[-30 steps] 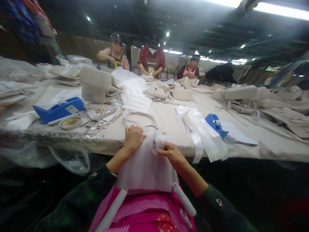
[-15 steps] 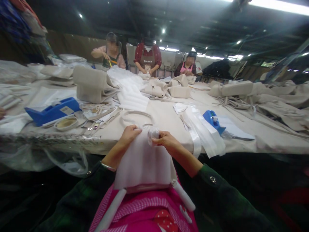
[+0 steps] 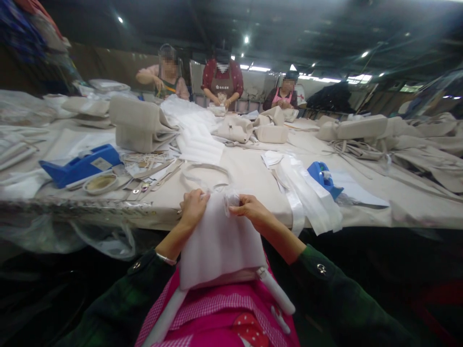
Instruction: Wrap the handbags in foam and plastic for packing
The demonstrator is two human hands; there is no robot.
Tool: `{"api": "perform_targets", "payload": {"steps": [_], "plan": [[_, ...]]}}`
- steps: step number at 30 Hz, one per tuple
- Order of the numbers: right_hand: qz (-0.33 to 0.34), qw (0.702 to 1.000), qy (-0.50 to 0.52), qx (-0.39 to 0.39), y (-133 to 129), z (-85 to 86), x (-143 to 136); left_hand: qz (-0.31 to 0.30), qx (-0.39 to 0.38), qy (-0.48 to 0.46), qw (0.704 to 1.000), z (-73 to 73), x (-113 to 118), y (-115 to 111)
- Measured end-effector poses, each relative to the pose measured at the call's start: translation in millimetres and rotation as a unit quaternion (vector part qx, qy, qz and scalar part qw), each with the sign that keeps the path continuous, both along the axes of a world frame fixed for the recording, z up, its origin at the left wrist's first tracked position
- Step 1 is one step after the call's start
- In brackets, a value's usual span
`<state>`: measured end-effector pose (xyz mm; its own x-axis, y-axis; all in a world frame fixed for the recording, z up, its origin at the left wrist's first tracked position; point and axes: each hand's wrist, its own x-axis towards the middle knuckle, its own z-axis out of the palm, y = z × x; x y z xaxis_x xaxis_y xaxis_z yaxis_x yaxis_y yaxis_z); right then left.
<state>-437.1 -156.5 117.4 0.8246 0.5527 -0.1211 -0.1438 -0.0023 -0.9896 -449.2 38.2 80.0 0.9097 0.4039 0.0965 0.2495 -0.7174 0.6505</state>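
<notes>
By the left near edge of the pale table [image 3: 249,168] lies a blue dispenser [image 3: 81,166]. The left hand [image 3: 193,209], fingers curled in, grips the top left of a white-sheeted piece [image 3: 220,246], which slopes from lap to near edge, long axis running away, strap loop [image 3: 206,166] pointing across the table. The right hand [image 3: 249,209] pinches a clear plastic bundle [image 3: 230,200]. Rightward, white strips [image 3: 313,207] overhang the edge under a dim, lamp-dotted ceiling [image 3: 325,38].
</notes>
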Motion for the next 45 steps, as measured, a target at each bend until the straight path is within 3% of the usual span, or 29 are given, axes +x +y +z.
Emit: {"api": "perform_targets", "payload": {"steps": [7,10,12,15,17,20,23,27,30,33,40,45], "plan": [[0.003,1.000,-0.017,0.012,-2,-13.1,-13,-0.005,0.169,-0.082,0.982,2.0,-20,-22],[-0.001,0.999,-0.038,0.016,-6,-24.9,-19,-0.070,0.238,-0.183,0.951,-0.7,-35,-31],[0.000,0.998,-0.053,0.022,-10,-30.6,-22,-0.146,0.228,-0.217,0.938,-11.5,-52,-40],[0.009,0.997,-0.074,0.025,-18,-35.7,-25,-0.231,0.186,-0.192,0.936,-40.4,-81,-52],[0.013,0.996,-0.088,0.021,-25,-38.9,-29,-0.275,0.218,-0.168,0.921,-59.1,-97,-56],[0.014,0.994,-0.108,0.011,-33,-45.7,-38,-0.315,0.226,-0.117,0.914,-68.1,-107,-56],[0.012,0.988,-0.151,-0.012,-39,-51.4,-49,-0.309,0.106,-0.085,0.941,-51.9,-104,-53],[-0.001,0.975,-0.212,-0.059,-41,-50.3,-60,-0.258,-0.146,-0.096,0.950,-22.9,-96,-54],[0.006,0.965,-0.254,-0.060,-40,-47.7,-63,-0.221,-0.325,-0.059,0.918,-12.3,-93,-62],[0.021,0.956,-0.290,-0.046,-38,-51.3,-64,-0.197,-0.463,-0.006,0.864,-10.9,-93,-74],[-0.034,0.937,-0.335,-0.094,-51,-67.9,-68,-0.106,-0.602,-0.020,0.791,-21.0,-93,-98],[-0.167,0.904,-0.359,-0.160,-98,-84.2,-92,-0.127,-0.583,-0.039,0.801,-25.3,-91,-99]]}}
